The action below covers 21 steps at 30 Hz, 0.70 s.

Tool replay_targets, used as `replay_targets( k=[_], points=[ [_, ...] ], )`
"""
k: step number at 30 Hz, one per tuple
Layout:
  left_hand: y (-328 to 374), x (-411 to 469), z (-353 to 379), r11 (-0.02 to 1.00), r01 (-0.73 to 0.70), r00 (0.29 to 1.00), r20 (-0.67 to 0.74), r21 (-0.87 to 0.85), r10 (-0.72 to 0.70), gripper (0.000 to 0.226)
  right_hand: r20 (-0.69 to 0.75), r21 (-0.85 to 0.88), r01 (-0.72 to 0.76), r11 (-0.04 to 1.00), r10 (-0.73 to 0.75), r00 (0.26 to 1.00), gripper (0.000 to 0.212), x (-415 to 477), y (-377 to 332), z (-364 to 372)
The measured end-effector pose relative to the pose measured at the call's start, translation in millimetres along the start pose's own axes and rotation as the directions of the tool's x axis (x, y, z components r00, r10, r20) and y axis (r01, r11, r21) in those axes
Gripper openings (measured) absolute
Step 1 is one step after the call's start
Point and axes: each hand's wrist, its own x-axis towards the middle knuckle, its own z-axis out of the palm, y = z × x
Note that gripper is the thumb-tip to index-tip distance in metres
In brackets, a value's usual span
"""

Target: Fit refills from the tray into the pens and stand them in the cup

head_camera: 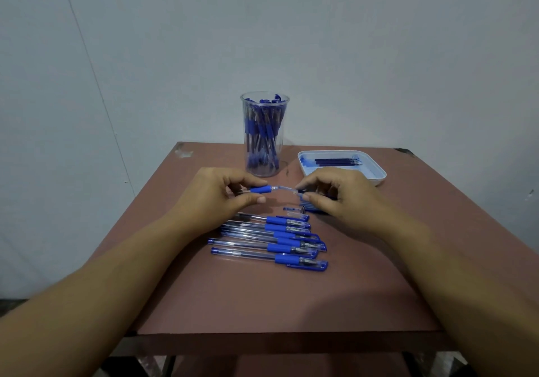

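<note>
The left hand point(215, 193) and right hand point(329, 196) both pinch one blue-gripped pen point(262, 189), any print too blurred to read.

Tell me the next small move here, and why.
Probably twist the clear end off the pen with the right hand while the left hand steadies its blue grip. Both pinch one pen above the table; the refills lie in the tray, none in hand. Whether this pen holds one is unclear.

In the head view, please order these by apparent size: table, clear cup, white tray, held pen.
1. table
2. clear cup and white tray: too alike to rank
3. held pen
</note>
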Motion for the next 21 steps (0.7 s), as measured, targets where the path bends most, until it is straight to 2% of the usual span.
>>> replay_targets(
  k=[4, 9, 16, 21],
  points=[
    [-3.2, 0.2, -1.1, 0.999, 0.000, 1.000, 0.020, 0.035, 0.000, 0.025, -0.009, -0.050, 0.020, 0.999, -0.021, 1.000, 0.028, -0.3, -1.0, 2.5],
    [-5.8, -0.5, -4.6, 0.986, -0.050, 0.996, 0.075, 0.160, 0.038, 0.028, -0.009, -0.175, 0.088, 0.981, -0.091, 0.996, 0.018, -0.9, -2.7, 4.2],
    [-0.6, -0.2, 2.3, 0.991, -0.050, 0.996, 0.085, 0.123, 0.040, 0.025, -0.027, -0.230, 0.193, 0.954, -0.204, 0.979, 0.014, -0.5, -10.6, 11.7],
    [-0.7, -0.1, 1.3, 0.995, -0.037, 0.998, 0.049, 0.091, 0.033, 0.027, -0.045, -0.188, 0.133, 0.973, -0.144, 0.989, 0.023, 2.8, -6.1, 6.8]
  ],
)
